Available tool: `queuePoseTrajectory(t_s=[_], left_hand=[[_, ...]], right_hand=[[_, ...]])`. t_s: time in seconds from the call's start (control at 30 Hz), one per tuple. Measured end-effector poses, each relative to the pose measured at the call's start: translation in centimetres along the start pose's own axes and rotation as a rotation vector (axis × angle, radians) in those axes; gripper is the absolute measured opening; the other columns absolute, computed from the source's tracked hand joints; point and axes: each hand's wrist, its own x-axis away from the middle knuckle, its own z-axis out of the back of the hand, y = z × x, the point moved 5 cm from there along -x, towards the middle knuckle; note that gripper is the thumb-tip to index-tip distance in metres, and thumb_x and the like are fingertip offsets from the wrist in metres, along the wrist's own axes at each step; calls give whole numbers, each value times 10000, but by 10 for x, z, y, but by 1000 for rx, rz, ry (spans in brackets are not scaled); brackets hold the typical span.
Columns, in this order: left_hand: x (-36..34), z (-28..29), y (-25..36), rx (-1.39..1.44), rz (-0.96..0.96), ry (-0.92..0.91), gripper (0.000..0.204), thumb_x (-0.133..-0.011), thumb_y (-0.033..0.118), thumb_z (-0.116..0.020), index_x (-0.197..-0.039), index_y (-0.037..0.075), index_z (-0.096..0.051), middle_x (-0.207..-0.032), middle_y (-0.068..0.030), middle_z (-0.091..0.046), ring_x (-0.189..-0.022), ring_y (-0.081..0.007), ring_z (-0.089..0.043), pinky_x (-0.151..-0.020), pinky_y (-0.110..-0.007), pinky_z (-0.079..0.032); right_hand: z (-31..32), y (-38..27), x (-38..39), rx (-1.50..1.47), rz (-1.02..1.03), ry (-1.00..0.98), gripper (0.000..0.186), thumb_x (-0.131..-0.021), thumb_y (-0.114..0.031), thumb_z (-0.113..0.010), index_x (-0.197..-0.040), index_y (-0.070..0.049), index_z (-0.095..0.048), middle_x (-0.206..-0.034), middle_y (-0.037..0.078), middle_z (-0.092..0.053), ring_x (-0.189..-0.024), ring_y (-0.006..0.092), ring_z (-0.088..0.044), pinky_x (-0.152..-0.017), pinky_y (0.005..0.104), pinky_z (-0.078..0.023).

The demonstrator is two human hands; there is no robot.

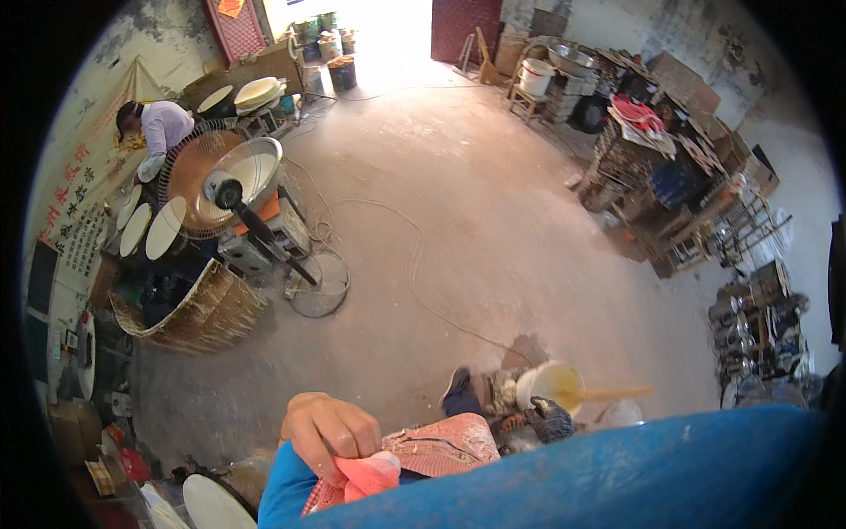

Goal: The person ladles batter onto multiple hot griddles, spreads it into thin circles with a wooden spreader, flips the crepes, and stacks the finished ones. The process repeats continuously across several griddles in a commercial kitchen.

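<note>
My left hand (330, 432) is low in the view, just left of centre, coming out of a blue sleeve (280, 494). Its fingers are closed on a bunched pink and red checked cloth (423, 450), which spreads to the right of the hand. A broad blue surface with pale specks (617, 476) fills the lower right, very close to the camera; I cannot tell whether it is my other sleeve. My right hand is not visible. A dark shoe (456, 388) stands on the concrete floor just beyond the cloth.
A white bucket (553, 384) of yellowish liquid with a stick across it sits beside the shoe. To the left are a standing fan (227, 189), a woven basket (207, 310), round white discs and a person in a white shirt (160, 128). A cable (414, 264) crosses the floor. Cluttered racks (670, 176) line the right wall.
</note>
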Motion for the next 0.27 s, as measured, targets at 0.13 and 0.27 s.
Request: queuePoseTrajectory(t_s=[0.13,0.27], left_hand=[[2,116,-37,45,153,-82,123,-777,78,-687,-769,-35,-638,-737,-182,-550,-694,-305,-546,-610,-393,-448],[-38,262,-77,16,144,-9,150,-796,140,-689,-772,-3,-649,-755,-180,-573,-714,-305,-569,-610,-404,-476]], right_hand=[[9,12,-157,113,67,-40,294,-817,-397,-585,-891,-115,-622,-842,88,-627,-782,237,-610,-676,414,-459],[48,31,-324,228,107,-34,293,-822,-417,-555,-792,-134,-624,-779,53,-612,-752,207,-593,-625,417,-441]])
